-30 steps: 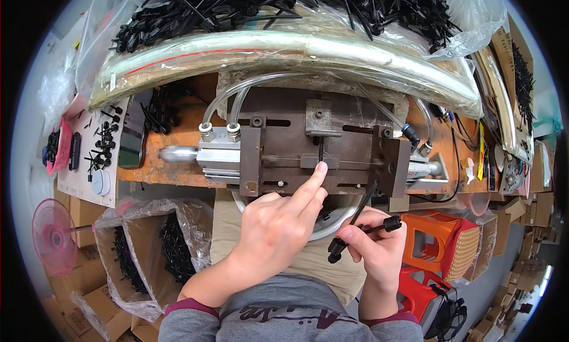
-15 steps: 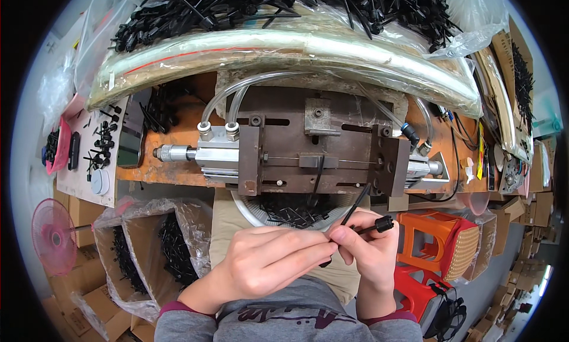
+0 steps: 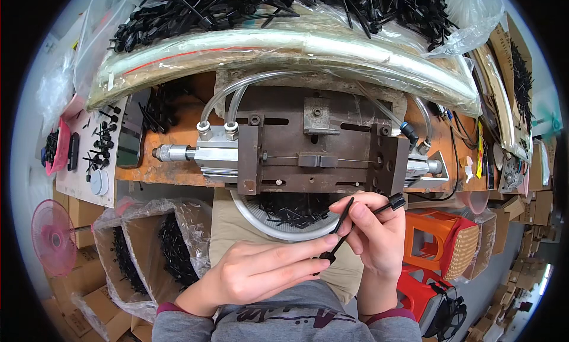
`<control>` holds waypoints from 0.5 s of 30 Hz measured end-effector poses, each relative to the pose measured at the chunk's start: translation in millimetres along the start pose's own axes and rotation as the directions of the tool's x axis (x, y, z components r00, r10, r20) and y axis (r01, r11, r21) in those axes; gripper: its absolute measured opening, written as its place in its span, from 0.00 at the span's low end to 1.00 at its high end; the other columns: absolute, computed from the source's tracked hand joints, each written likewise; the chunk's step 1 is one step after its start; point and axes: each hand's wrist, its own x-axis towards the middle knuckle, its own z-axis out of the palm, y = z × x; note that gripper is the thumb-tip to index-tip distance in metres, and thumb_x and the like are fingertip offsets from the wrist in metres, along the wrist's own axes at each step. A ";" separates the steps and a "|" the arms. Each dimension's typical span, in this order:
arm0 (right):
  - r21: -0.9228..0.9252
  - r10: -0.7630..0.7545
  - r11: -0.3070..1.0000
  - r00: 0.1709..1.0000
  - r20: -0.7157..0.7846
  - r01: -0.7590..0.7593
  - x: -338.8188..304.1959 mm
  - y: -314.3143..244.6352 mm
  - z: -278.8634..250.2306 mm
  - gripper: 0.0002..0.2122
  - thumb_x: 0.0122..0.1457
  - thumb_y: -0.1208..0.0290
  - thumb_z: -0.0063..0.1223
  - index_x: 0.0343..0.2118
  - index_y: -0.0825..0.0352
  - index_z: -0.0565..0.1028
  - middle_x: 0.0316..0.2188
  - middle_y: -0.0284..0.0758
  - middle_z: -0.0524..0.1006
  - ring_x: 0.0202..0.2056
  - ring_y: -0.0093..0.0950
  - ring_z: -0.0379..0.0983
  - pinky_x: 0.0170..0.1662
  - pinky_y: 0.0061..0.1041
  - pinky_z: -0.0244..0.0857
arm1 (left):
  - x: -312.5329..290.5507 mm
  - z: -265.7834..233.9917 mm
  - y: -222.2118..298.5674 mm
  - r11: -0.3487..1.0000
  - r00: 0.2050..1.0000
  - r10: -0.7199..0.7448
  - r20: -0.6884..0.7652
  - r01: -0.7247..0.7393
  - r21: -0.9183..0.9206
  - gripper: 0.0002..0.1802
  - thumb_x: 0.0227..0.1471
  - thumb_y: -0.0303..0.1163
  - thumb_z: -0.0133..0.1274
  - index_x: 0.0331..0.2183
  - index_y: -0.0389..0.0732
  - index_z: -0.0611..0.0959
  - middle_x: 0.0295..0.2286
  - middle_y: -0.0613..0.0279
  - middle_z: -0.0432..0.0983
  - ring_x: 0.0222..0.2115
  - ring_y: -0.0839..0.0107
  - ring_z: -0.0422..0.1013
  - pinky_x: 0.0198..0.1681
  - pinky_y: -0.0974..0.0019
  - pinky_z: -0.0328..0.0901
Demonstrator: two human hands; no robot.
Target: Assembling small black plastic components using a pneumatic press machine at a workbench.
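Note:
My left hand (image 3: 264,274) reaches in low at the middle, its fingertips pinching a thin black plastic stem with a round knob (image 3: 328,257). The upper end of that stem rises toward my right fingers. My right hand (image 3: 376,232) grips another thin black plastic stem with a ridged head (image 3: 395,201), which sticks out past the index finger to the right. Beyond both hands, the small metal clamp block (image 3: 317,161) at the middle of the brown fixture (image 3: 296,114) has no black piece across it.
Below the fixture sits a pale basin (image 3: 261,223) of black parts. Clear hoses (image 3: 234,102) feed silver cylinders (image 3: 216,161). Black parts (image 3: 195,10) are heaped on the padded ledge. Lined boxes (image 3: 148,253) stand left; orange (image 3: 427,232) and red stools (image 3: 412,288) stand right.
The black piece that hung over the clamp block is gone from there. My right hand has shifted slightly right and up, and the two stems now show more fully between my hands.

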 end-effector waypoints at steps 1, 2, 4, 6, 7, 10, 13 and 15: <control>-0.007 -0.007 1.000 1.000 -0.007 0.007 -0.6 0.9 0.8 0.06 0.61 0.78 0.52 0.36 0.76 0.79 0.22 0.38 0.77 0.14 0.15 0.62 0.16 0.13 0.52 | -1.6 0.3 -0.6 1.000 1.000 0.011 0.003 -0.011 0.008 0.15 0.36 0.24 0.67 0.33 0.35 0.86 0.41 0.50 0.79 0.30 0.66 0.80 0.31 0.70 0.76; -0.015 -0.015 1.000 1.000 -0.013 0.014 -1.2 1.6 1.2 0.06 0.61 0.78 0.52 0.35 0.76 0.79 0.23 0.39 0.77 0.14 0.15 0.62 0.16 0.13 0.52 | -2.8 0.7 -0.7 1.000 1.000 0.022 0.007 -0.022 0.016 0.15 0.36 0.23 0.67 0.33 0.35 0.86 0.42 0.49 0.79 0.30 0.66 0.80 0.31 0.70 0.76; -0.024 -0.029 0.999 0.999 -0.019 0.029 -2.6 2.4 0.8 0.05 0.60 0.79 0.53 0.35 0.76 0.79 0.24 0.39 0.77 0.14 0.15 0.62 0.16 0.13 0.52 | -3.6 0.8 0.2 0.999 1.000 0.019 0.012 -0.020 0.035 0.16 0.36 0.24 0.67 0.33 0.35 0.85 0.42 0.49 0.79 0.30 0.66 0.80 0.30 0.70 0.75; -0.042 -0.061 0.997 0.998 -0.027 0.059 -3.8 3.8 0.9 0.05 0.60 0.80 0.53 0.35 0.75 0.79 0.25 0.40 0.78 0.14 0.15 0.63 0.16 0.13 0.53 | -4.2 1.1 0.5 0.999 1.000 0.021 0.014 -0.021 0.045 0.16 0.36 0.24 0.68 0.33 0.35 0.85 0.42 0.49 0.79 0.30 0.67 0.80 0.29 0.70 0.75; -0.056 -0.084 0.995 0.996 -0.032 0.082 -4.5 5.1 1.5 0.05 0.60 0.81 0.53 0.35 0.76 0.79 0.26 0.41 0.78 0.14 0.15 0.63 0.16 0.13 0.53 | -4.5 1.7 0.4 0.999 1.000 0.022 0.013 -0.023 0.046 0.16 0.36 0.24 0.68 0.33 0.35 0.85 0.42 0.50 0.79 0.30 0.67 0.80 0.29 0.70 0.75; -0.081 -0.113 0.991 0.993 -0.028 0.111 -6.2 7.5 1.2 0.05 0.59 0.82 0.53 0.35 0.76 0.78 0.28 0.43 0.78 0.15 0.15 0.64 0.17 0.12 0.55 | -5.8 3.0 1.6 0.998 1.000 0.029 0.001 -0.029 0.059 0.16 0.35 0.24 0.68 0.33 0.35 0.85 0.42 0.50 0.79 0.29 0.67 0.80 0.28 0.71 0.75; -0.107 -0.121 0.987 0.992 -0.026 0.118 -7.0 7.8 2.7 0.05 0.59 0.82 0.52 0.36 0.76 0.78 0.30 0.44 0.78 0.16 0.15 0.65 0.17 0.12 0.56 | -7.7 3.3 1.8 0.997 1.000 0.029 -0.004 -0.029 0.066 0.16 0.36 0.24 0.68 0.33 0.35 0.85 0.42 0.49 0.79 0.29 0.68 0.80 0.28 0.71 0.74; -0.123 -0.128 0.985 0.992 -0.022 0.125 -6.9 7.9 2.1 0.05 0.59 0.82 0.53 0.36 0.76 0.78 0.30 0.44 0.78 0.16 0.15 0.66 0.17 0.12 0.57 | -7.8 3.2 1.4 0.997 1.000 0.027 0.001 -0.027 0.069 0.16 0.36 0.24 0.67 0.33 0.35 0.85 0.42 0.49 0.79 0.29 0.68 0.80 0.28 0.71 0.74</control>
